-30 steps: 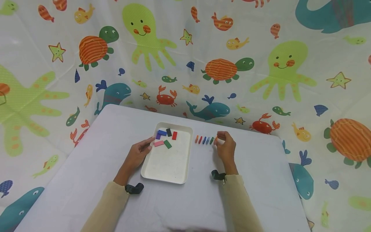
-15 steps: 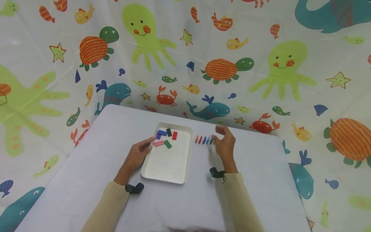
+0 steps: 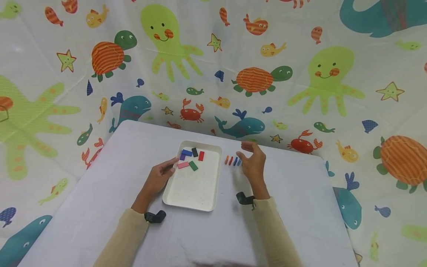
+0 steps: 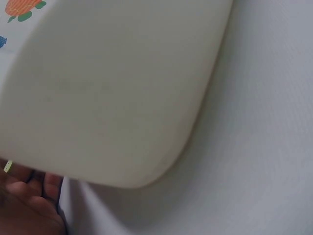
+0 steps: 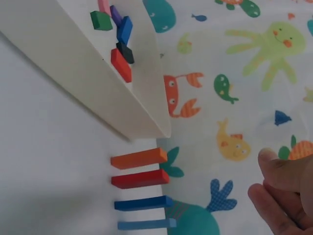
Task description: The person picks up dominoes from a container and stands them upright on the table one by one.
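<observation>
My left hand (image 3: 158, 178) rests at the left side of a white tray (image 3: 197, 193), thumb and fingertips touching its rim. In the left wrist view part of this hand shows beside the tray's outer wall. My right hand (image 3: 254, 163) hovers over the right end of a row of thin dominoes, thumb and fingers apart, nothing visible between them. The row shows an orange domino (image 5: 139, 158), a red domino (image 5: 140, 178), a blue domino (image 5: 143, 203) and a light blue domino (image 5: 146, 224), standing spaced apart. In the head view the hand hides the row's right end.
Inside the tray's far left part lie several loose dominoes: a pink one (image 3: 183, 165), a green one (image 3: 193, 165), a black one (image 3: 195, 152) and a red one (image 3: 201, 155), plus blue and purple ones. A sea-animal curtain (image 3: 213, 74) hangs behind the white table (image 3: 300, 207).
My right hand has drawn away from the row's rightmost domino, spread thumb from fingers, and moved left and slightly farther back, covering the row's right end. The left hand and tray stay put.
</observation>
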Demonstrator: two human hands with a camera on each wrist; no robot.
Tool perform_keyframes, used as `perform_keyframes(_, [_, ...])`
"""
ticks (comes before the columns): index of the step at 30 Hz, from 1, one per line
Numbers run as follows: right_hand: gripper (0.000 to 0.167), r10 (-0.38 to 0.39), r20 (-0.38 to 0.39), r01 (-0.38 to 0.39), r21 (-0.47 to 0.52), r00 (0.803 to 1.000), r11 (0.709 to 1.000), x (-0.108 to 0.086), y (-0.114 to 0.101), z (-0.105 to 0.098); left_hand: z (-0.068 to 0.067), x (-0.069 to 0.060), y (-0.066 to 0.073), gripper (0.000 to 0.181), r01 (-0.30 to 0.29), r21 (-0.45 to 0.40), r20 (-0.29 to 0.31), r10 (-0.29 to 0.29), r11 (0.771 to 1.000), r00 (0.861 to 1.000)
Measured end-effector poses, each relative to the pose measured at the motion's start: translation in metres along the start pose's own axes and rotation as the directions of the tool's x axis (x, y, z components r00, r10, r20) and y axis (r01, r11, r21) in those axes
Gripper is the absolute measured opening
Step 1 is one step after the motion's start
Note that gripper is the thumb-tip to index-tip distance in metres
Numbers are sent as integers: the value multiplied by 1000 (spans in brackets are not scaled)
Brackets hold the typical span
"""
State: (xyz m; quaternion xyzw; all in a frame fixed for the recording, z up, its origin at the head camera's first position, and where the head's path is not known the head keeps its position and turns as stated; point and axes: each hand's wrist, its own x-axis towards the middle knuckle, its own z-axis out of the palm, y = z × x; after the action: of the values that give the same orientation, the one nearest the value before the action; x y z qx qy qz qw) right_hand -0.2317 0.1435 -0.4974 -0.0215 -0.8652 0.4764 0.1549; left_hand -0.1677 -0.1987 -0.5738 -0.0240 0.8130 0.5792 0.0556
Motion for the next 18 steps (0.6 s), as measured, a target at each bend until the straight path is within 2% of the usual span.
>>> perform_keyframes(6, [37,-22,6,22,43,1000,999,-3,-8,7,0,-1,0,46,1,-2,1,-1,1000,1000])
perform_keyframes(13, [38,-37,9,36,58,999,998,-5,-19,14,0,1,-6,47,-36,-8,4,36,999,999])
perform_keyframes(18, [37,-51,21,50,72,998,996,-8,-25,21,0,1,-6,47,-40,-8,5,40,999,999])
